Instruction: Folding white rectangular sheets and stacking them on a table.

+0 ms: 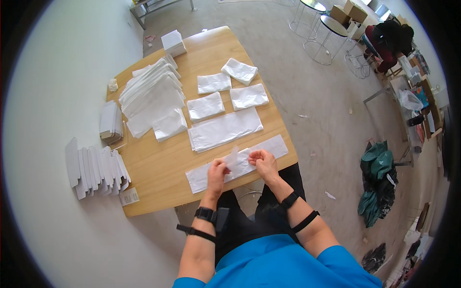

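A long strip of folded white thin sheet (272, 147) lies along the table's near edge in front of me. Over its middle, my left hand (219, 171) is closed on a small translucent white sheet (234, 162), which stands up from the strip. My right hand (263, 164) hovers just right of it with curled fingers pinched together; whatever they hold, if anything, is too small to make out. Just beyond is a wider folded white stack (225, 128). Several smaller folded white packets, such as a near-left one (205, 106), lie farther back.
Fanned white sheets (152, 93) cover the left of the wooden table (156, 161). White card stacks (111, 121) and a row of folded white cartons (98, 168) stand by the wall. A white box (173, 43) sits at the far edge. Right: stools (333, 26), a bent-over person (388, 43), green bags (377, 163).
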Demonstrator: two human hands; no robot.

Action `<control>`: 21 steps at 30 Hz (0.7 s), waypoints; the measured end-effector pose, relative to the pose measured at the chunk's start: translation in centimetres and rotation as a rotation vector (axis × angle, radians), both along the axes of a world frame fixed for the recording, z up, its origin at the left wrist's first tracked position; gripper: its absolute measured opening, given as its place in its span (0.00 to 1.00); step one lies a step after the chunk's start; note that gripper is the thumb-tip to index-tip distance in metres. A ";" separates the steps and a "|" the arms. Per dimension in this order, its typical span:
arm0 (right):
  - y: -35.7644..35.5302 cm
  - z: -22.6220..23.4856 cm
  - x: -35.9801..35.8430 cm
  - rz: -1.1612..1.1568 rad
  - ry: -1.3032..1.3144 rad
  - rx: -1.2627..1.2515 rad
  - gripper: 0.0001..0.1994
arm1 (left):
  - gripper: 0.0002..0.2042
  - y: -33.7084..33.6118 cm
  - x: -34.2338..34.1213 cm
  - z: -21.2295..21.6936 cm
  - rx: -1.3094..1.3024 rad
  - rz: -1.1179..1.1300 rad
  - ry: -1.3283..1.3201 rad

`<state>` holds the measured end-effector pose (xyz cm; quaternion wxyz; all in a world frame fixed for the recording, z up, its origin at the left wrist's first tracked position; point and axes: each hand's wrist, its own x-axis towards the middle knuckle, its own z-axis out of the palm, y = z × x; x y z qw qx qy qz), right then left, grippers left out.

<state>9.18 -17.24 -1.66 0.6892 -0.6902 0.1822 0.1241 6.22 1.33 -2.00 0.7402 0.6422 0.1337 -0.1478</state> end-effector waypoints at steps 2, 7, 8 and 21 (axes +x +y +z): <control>-0.5 -0.5 0.0 0.004 0.011 -0.042 0.14 | 0.05 1.5 -1.6 0.8 -0.518 0.437 -0.025; -0.1 0.4 0.2 -0.011 0.011 -0.058 0.13 | 0.05 12.4 -8.8 0.3 -0.673 0.682 -0.079; 0.2 0.5 0.2 0.007 0.012 -0.044 0.13 | 0.06 14.5 -10.3 -0.2 -0.582 0.786 -0.067; -8.1 0.3 1.7 -0.199 -0.137 -0.834 0.11 | 0.11 -6.1 -0.7 6.7 0.730 -0.153 -0.473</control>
